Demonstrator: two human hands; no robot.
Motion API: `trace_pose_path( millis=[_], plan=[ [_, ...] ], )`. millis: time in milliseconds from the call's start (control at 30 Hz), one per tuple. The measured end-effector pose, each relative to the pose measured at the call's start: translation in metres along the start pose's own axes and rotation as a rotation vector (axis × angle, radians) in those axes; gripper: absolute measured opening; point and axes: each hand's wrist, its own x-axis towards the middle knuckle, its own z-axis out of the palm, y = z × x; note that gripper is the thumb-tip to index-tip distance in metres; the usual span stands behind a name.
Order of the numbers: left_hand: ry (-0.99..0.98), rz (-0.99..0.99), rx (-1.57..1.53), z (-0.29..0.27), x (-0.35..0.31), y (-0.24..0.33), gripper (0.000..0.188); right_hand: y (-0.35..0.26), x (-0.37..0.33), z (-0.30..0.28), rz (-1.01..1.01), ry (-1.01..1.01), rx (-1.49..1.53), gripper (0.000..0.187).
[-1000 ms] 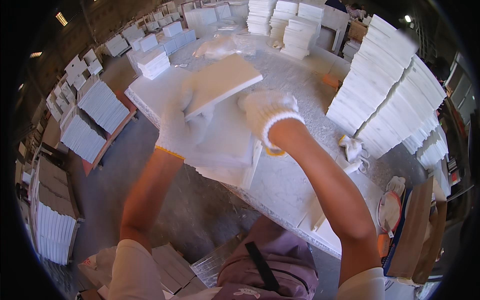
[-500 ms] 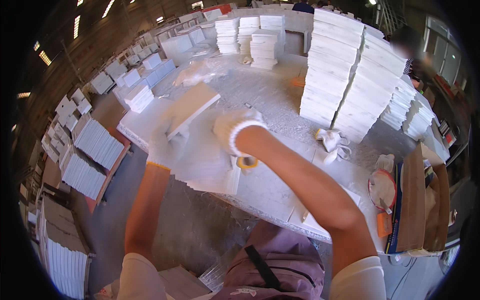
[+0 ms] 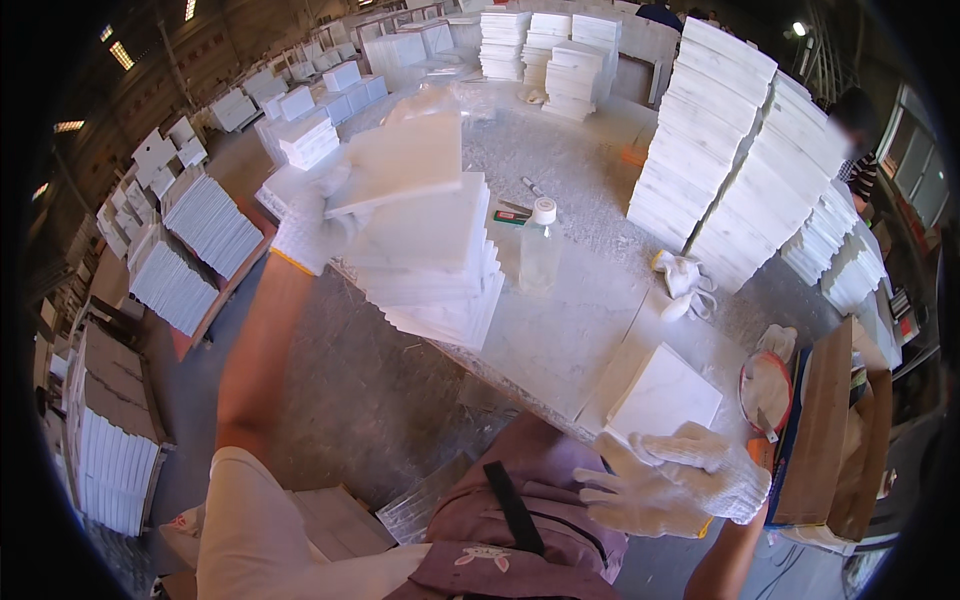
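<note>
My left hand (image 3: 312, 225), in a white knit glove with a yellow-edged cuff, is closed on the left edge of a white stone tile (image 3: 405, 160). That tile is held tilted over a stack of similar tiles (image 3: 430, 285) at the bench's front edge; whether it touches the stack cannot be told. Low at the right, my right hand (image 3: 715, 470), also gloved, is closed on a loose cream-white glove (image 3: 635, 490) with a yellow cuff edge. Just beyond that hand, a small pile of square white tiles (image 3: 668, 390) lies on the bench.
A clear bottle (image 3: 539, 255) with a white cap stands right of the stack. Tall tile stacks (image 3: 700, 120) rise at the back right, with a crumpled white cloth (image 3: 682, 280) before them. A red-rimmed bowl (image 3: 766, 390) and cardboard box (image 3: 830, 440) stand at the right.
My right hand has moved from the stack to the lower right, uncovering the bottle and the small tile pile. The tile in my left hand has turned flatter, and the view has shifted.
</note>
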Motion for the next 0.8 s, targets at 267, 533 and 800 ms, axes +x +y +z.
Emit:
trace_pose_path(
  millis=[267, 533, 800],
  plan=[
    [0.086, -0.132, 0.288, 0.001, 0.0, 0.001, 0.03, 0.044, -0.037, -0.007, 0.056, 0.147, 0.035, 0.034],
    [0.005, -0.055, 0.033, -0.022, 0.01, -0.001, 0.024, 0.079, -0.06, -0.004, 0.044, 0.256, 0.012, 0.036],
    [0.046, -0.039, -0.037, -0.037, 0.012, -0.005, 0.022, 0.103, -0.047, 0.014, 0.08, 0.294, 0.146, 0.037]
  ],
)
